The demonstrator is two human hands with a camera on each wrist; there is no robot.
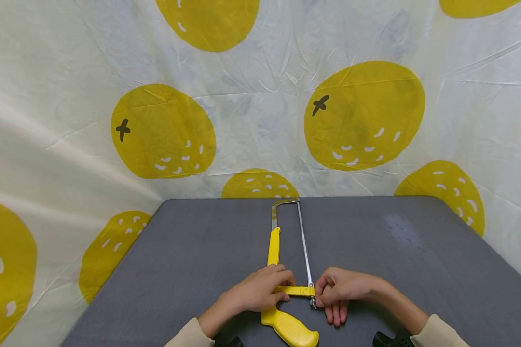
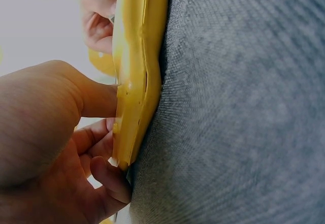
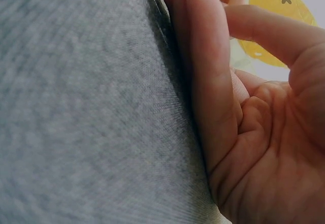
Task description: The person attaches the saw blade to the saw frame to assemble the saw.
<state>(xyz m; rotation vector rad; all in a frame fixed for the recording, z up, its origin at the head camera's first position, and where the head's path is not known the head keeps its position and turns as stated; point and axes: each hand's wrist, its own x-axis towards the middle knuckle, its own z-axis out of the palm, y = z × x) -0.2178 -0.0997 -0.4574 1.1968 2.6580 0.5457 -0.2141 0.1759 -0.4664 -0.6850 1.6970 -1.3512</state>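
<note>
A hacksaw with a yellow handle (image 1: 290,327) lies on the grey table, its metal frame end (image 1: 275,214) pointing to the far edge. Its blade (image 1: 304,241) runs along the right side down to a yellow crosspiece (image 1: 301,291). My left hand (image 1: 258,290) grips the frame just above the handle, thumb and fingers around the crosspiece's left end. At the near end of the blade, my right hand (image 1: 347,289) pinches the wing nut (image 1: 313,302) between thumb and forefinger. The other right fingers (image 3: 210,82) extend down against the table; the wing nut is mostly hidden in the right wrist view.
The grey table (image 1: 199,231) reaches back to a hanging white cloth (image 1: 260,125) printed with yellow fruit. Dark objects (image 1: 392,339) show beside both wrists at the bottom edge. A pale patch (image 1: 400,229) marks the table's right side.
</note>
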